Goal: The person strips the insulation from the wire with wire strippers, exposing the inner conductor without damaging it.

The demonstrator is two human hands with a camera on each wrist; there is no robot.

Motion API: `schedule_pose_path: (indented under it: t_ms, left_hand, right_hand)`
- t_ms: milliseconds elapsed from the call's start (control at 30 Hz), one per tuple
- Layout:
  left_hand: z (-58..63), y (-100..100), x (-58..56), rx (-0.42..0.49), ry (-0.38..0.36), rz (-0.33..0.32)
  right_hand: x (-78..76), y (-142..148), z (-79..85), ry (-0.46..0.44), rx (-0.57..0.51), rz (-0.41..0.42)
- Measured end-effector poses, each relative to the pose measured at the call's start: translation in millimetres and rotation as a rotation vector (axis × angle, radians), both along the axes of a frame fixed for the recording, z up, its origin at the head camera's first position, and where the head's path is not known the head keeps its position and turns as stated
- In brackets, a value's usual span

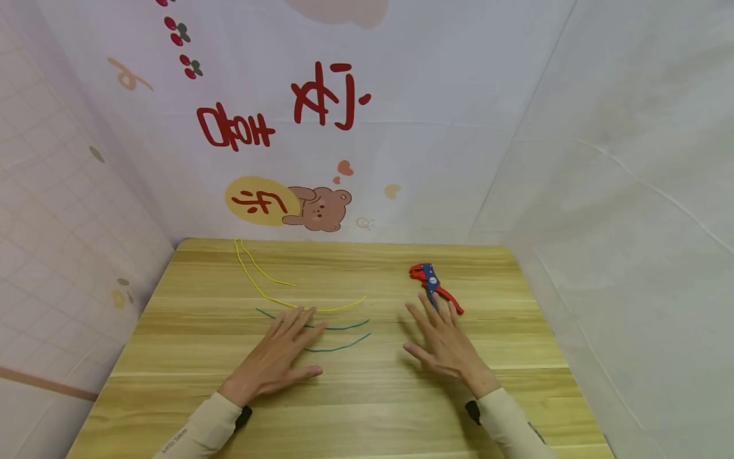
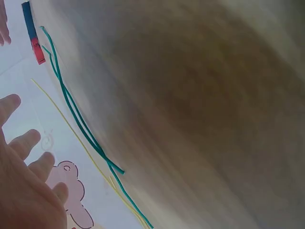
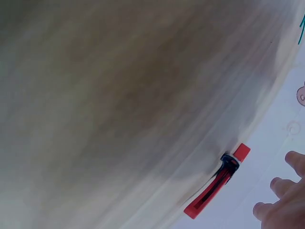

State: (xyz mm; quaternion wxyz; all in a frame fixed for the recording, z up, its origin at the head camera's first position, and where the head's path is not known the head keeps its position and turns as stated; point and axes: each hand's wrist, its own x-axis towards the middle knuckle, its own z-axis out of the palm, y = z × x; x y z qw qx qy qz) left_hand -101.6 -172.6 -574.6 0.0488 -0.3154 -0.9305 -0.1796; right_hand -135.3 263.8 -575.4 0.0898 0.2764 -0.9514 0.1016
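Note:
My left hand (image 1: 278, 357) is over the left half of the table, fingers spread and holding nothing, overlapping two short green wires (image 1: 344, 329) in the head view. Just beyond its fingertips runs a longer yellow wire (image 1: 338, 310), bent back on itself at the far left. My right hand (image 1: 450, 350), also spread and holding nothing, has its fingertips at the handles of a red and blue wire stripper (image 1: 432, 280), covering part of them. In the right wrist view the wire stripper (image 3: 221, 179) lies on the tabletop, apart from the fingers (image 3: 281, 187).
The wooden table (image 1: 367, 408) ends at a white cloth wall (image 1: 436, 166) with red lettering and a printed bear (image 1: 323, 207). More white cloth hangs along the left and right sides.

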Motion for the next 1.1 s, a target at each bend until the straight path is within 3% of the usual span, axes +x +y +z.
schedule_pose_path:
  t_ms: [233, 733, 1100]
  left_hand:
    - [-5.1, 0.1, -1.4, 0.025, 0.057, -0.027]
    - [-7.9, -0.3, 0.2, 0.033, 0.005, -0.025]
    - [-10.4, 2.0, -5.0, 0.067, -0.048, -0.091]
  right_hand:
    - [-4.0, 7.8, -3.0, -0.021, 0.017, -0.027]
    - [-20.2, 28.4, -3.7, -0.119, -0.039, -0.124]
    - [-36.2, 36.3, -6.0, -0.182, -0.121, -0.163]
